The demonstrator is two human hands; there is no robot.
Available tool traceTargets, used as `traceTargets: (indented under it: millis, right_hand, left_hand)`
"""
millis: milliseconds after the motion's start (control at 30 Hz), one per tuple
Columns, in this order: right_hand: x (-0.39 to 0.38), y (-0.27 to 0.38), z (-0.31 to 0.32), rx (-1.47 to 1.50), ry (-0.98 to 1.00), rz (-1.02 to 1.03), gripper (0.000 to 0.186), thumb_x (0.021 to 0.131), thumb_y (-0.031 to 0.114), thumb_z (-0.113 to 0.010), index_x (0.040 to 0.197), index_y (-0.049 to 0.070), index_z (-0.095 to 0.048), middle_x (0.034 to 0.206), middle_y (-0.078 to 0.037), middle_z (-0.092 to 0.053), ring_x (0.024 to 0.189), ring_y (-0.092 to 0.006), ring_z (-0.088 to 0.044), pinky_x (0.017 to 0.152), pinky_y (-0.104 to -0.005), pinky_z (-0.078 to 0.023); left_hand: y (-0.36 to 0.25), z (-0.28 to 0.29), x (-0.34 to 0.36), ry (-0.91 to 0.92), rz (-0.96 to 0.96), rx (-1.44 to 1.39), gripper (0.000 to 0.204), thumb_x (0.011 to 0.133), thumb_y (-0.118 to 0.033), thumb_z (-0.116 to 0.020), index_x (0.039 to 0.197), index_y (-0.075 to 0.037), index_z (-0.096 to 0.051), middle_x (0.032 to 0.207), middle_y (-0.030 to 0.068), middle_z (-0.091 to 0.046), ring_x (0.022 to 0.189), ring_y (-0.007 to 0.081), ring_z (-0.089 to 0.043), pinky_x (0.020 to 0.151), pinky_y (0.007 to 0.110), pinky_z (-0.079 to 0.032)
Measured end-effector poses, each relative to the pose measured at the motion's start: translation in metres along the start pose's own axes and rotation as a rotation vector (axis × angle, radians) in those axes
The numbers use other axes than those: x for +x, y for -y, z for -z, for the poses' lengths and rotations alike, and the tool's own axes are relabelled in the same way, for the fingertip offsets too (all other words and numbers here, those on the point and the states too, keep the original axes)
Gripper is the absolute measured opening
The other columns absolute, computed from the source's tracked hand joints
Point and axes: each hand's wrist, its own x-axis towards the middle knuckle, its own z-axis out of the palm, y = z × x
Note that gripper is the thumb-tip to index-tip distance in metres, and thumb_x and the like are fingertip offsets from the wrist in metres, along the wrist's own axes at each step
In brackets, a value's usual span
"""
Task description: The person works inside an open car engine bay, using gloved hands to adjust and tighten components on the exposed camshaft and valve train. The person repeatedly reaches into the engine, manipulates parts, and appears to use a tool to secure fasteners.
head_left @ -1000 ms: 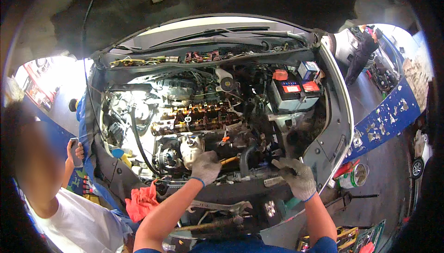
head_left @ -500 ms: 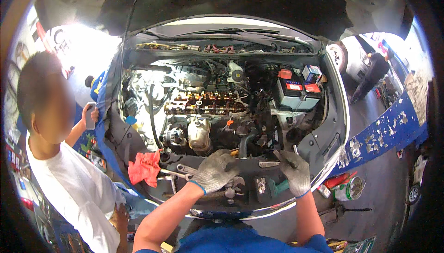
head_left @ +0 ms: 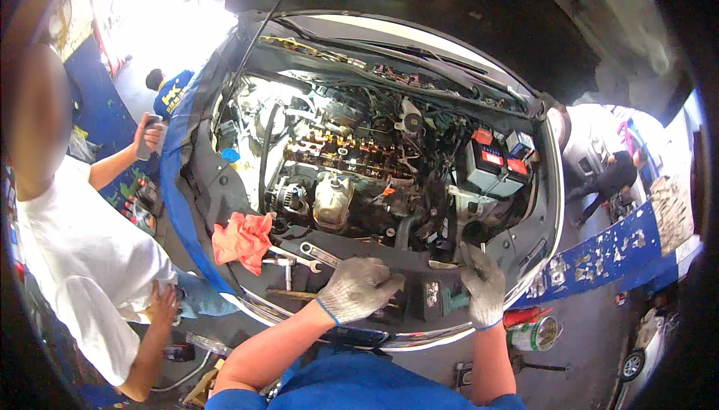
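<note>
Engine (head_left: 352, 157) in background; 2 gloved hands (head_left: 358, 290) (head_left: 483, 288) half-curled over front panel (head_left: 408, 266) (hold unclear).

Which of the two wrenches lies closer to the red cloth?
The forked-end wrench, its shaft starting beside the red cloth. The ring-end wrench lies farther right, beside the left hand.

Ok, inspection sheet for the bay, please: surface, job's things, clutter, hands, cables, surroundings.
Surface: black front panel, tools lying on it.
Job's things: engine, upper parts exposed; wrenches left of the left hand.
Clutter: red rag at panel's left; loose items along windscreen base.
Hands: both gloved; left over panel, right hand beside green tool; grip unclear on both.
Cables: black hose at engine's left; finer wiring too dark to trace.
Surroundings: co-worker at left holding phone; can on floor, right.
</note>
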Motion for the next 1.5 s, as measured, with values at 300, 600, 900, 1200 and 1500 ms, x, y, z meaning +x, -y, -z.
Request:
traceTargets:
  millis: [300,600,900,1200,1500]
  right_hand:
    - [0.006,0.029,-0.023,-0.091,-0.062,-0.190,0.045,0.091,0.003,-0.070,0.136,0.001,-0.071,0.116,-0.004,-0.073,0.092,-0.0092,-0.060,0.082,-0.0280,-0.051]
    - [0.077,0.059,-0.041,-0.469,0.096,-0.120,0.046,0.091,0.006,-0.065,0.136,0.001,-0.070,0.132,-0.015,-0.074,0.122,-0.0234,-0.068,0.108,-0.0368,-0.050]
    - [0.224,-0.007,-0.061,-0.461,0.231,-0.021,0.034,0.097,0.007,-0.068,0.131,0.002,-0.071,0.125,-0.011,-0.075,0.113,-0.0201,-0.069,0.103,-0.0355,-0.052]
    - [0.342,-0.119,-0.106,-0.839,0.335,-0.040,0.040,0.101,0.013,-0.064,0.140,0.003,-0.063,0.140,-0.020,-0.067,0.128,-0.0349,-0.065,0.108,-0.0382,-0.050]
    - [0.427,-0.253,-0.157,-0.858,0.265,-0.063,0.042,0.103,0.022,-0.062,0.142,0.007,-0.063,0.140,-0.022,-0.066,0.127,-0.0403,-0.064,0.106,-0.0454,-0.052]
  left_hand:
    - [0.065,0.034,0.007,-0.102,-0.142,-0.156,0.040,0.100,-0.031,-0.068,0.133,-0.008,-0.065,0.108,0.0204,-0.075,0.098,0.0416,-0.072,0.086,0.051,-0.057]
    - [0.073,0.028,0.112,-0.148,-0.381,-0.167,0.039,0.096,-0.033,-0.069,0.125,-0.007,-0.068,0.113,0.0240,-0.072,0.104,0.0428,-0.071,0.091,0.052,-0.057]
    - [0.097,-0.029,0.248,0.007,-0.105,-0.148,0.033,0.098,-0.033,-0.064,0.115,-0.006,-0.074,0.104,0.0271,-0.074,0.103,0.0447,-0.071,0.094,0.053,-0.057]
    - [0.135,-0.132,0.330,0.341,-0.114,0.120,0.038,0.098,-0.036,-0.056,0.118,-0.009,-0.075,0.115,0.0194,-0.077,0.109,0.0379,-0.073,0.097,0.051,-0.058]
    - [0.160,-0.150,0.327,0.557,-0.061,0.054,0.040,0.104,-0.038,-0.052,0.116,-0.005,-0.071,0.112,0.0205,-0.075,0.108,0.0399,-0.072,0.094,0.053,-0.058]
